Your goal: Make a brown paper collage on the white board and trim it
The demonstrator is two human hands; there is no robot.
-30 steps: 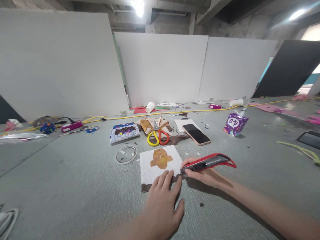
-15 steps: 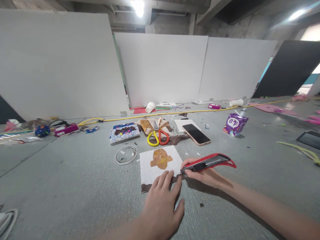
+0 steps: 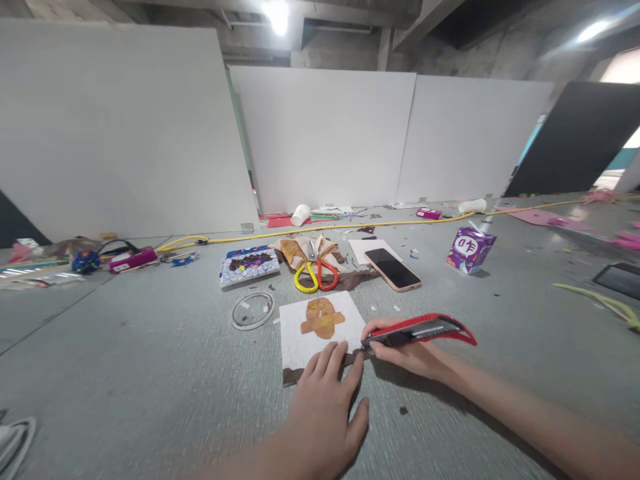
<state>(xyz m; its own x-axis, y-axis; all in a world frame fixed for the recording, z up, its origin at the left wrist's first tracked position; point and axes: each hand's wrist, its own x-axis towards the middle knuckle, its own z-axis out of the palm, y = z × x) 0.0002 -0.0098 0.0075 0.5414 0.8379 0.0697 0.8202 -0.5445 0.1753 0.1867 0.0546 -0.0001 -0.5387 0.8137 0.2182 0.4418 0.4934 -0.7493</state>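
Observation:
A white square card [image 3: 300, 333] with a yellow-brown leaf shape [image 3: 321, 318] glued on it lies on the grey floor in front of me. A dark brown strip [image 3: 293, 375] runs under its near edge. My left hand [image 3: 325, 413] lies flat with fingers spread on that near edge, pressing the strip and card down. My right hand [image 3: 407, 353] grips a red utility knife [image 3: 425, 329], its tip at the card's near right corner, close to my left fingertips.
Beyond the card lie yellow-and-orange scissors [image 3: 314, 273] on brown paper scraps, a phone [image 3: 393, 269], a mosaic tile [image 3: 249, 263], a tape ring [image 3: 253, 310] and a purple carton [image 3: 470, 248]. A yellow cable [image 3: 350, 225] runs along white wall panels. Clutter sits far left.
The rear end of the knife has dipped slightly lower in my right hand. My left hand and the card have stayed where they were.

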